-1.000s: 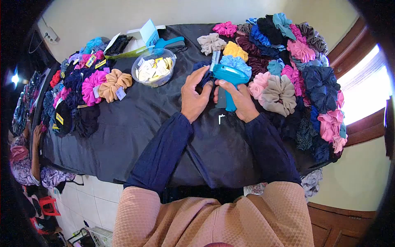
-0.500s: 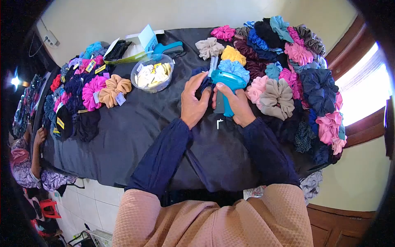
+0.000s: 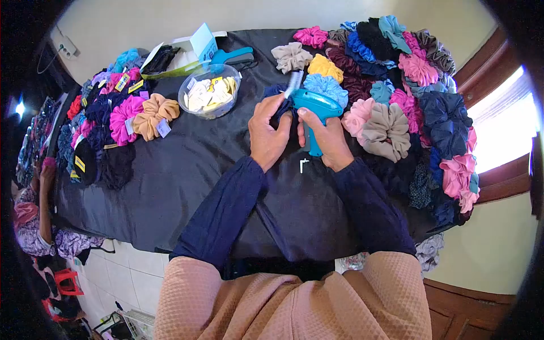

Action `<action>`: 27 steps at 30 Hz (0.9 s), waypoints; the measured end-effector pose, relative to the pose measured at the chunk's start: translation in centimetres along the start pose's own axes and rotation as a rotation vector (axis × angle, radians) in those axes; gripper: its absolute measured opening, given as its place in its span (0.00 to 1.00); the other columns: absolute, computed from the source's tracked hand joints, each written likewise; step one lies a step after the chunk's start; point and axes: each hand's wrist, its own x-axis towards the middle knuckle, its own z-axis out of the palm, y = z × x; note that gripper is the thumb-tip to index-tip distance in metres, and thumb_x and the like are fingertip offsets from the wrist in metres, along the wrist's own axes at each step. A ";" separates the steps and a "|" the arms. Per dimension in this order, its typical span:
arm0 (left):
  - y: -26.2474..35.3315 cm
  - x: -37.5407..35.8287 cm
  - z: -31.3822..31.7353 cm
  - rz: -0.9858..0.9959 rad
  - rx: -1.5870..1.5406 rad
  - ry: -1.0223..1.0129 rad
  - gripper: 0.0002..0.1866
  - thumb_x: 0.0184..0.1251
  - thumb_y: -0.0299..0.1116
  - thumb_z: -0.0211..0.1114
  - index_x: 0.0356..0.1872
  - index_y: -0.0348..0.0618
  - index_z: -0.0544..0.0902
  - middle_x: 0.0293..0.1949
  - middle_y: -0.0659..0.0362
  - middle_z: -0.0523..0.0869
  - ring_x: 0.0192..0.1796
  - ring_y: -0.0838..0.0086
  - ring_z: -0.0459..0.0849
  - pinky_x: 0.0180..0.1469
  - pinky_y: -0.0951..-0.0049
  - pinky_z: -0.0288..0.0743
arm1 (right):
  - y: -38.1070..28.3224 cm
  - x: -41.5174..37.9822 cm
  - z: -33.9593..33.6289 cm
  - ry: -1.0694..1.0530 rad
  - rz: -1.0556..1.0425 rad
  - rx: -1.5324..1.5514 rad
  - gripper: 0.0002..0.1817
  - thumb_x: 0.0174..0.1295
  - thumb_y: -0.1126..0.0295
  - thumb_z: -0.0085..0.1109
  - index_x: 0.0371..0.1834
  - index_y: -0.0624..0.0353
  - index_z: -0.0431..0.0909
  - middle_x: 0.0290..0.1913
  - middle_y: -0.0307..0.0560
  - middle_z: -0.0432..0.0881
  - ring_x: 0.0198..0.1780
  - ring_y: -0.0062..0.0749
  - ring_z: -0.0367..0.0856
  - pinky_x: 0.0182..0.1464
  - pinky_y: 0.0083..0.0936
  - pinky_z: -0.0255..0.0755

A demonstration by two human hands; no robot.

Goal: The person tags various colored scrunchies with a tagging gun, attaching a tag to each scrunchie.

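Note:
My right hand (image 3: 328,139) is wrapped round the handle of a teal tagging gun (image 3: 318,104). A strip of clear fasteners (image 3: 294,84) stands up at the gun's left end. My left hand (image 3: 268,133) is closed on a dark navy scrunchie (image 3: 275,90), which is mostly hidden behind its fingers and touches the gun's tip. Just below the gun, a small white plastic piece (image 3: 303,165) lies on the black cloth (image 3: 226,198). Light blue (image 3: 325,89), yellow (image 3: 324,68) and beige (image 3: 291,57) scrunchies lie beyond the gun.
A clear tub of tags (image 3: 209,93) stands left of centre, with an open box (image 3: 180,55) and a second teal tool (image 3: 232,55) behind. Tagged scrunchies (image 3: 127,119) lie left, a large pile (image 3: 416,96) right. Another person's arm (image 3: 45,198) reaches in at far left.
The gun's handle has been drawn in and its front end tilted, with the fastener strip now leaning right. The navy scrunchie is against the gun's tip. The other person's hand has moved down slightly.

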 end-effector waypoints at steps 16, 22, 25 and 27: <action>-0.8 -0.2 0.3 -0.172 -0.179 0.050 0.14 0.69 0.28 0.65 0.53 0.36 0.82 0.42 0.61 0.85 0.42 0.81 0.79 0.45 0.77 0.75 | 0.3 -0.2 0.0 -0.050 -0.048 0.105 0.12 0.67 0.63 0.62 0.40 0.62 0.80 0.27 0.42 0.82 0.24 0.26 0.82 0.28 0.23 0.77; -0.3 0.1 0.0 -0.229 -0.213 0.084 0.12 0.68 0.30 0.64 0.47 0.34 0.83 0.41 0.55 0.87 0.42 0.76 0.83 0.47 0.74 0.75 | -0.1 -0.4 -0.2 -0.080 -0.001 0.103 0.14 0.67 0.61 0.62 0.39 0.63 0.79 0.28 0.44 0.83 0.25 0.27 0.83 0.29 0.24 0.78; -0.4 0.3 0.0 -0.251 -0.215 0.125 0.11 0.70 0.31 0.62 0.46 0.34 0.84 0.38 0.57 0.87 0.40 0.78 0.82 0.45 0.75 0.75 | -0.3 -0.5 -0.2 -0.093 0.000 0.101 0.14 0.67 0.60 0.62 0.38 0.63 0.79 0.27 0.45 0.83 0.25 0.28 0.83 0.29 0.24 0.78; -0.5 0.3 0.0 -0.250 -0.193 0.159 0.11 0.70 0.31 0.62 0.46 0.34 0.84 0.36 0.58 0.87 0.39 0.79 0.82 0.44 0.76 0.75 | -0.2 -0.4 -0.3 -0.097 0.007 0.090 0.15 0.67 0.60 0.62 0.38 0.63 0.78 0.27 0.45 0.83 0.25 0.28 0.84 0.29 0.24 0.79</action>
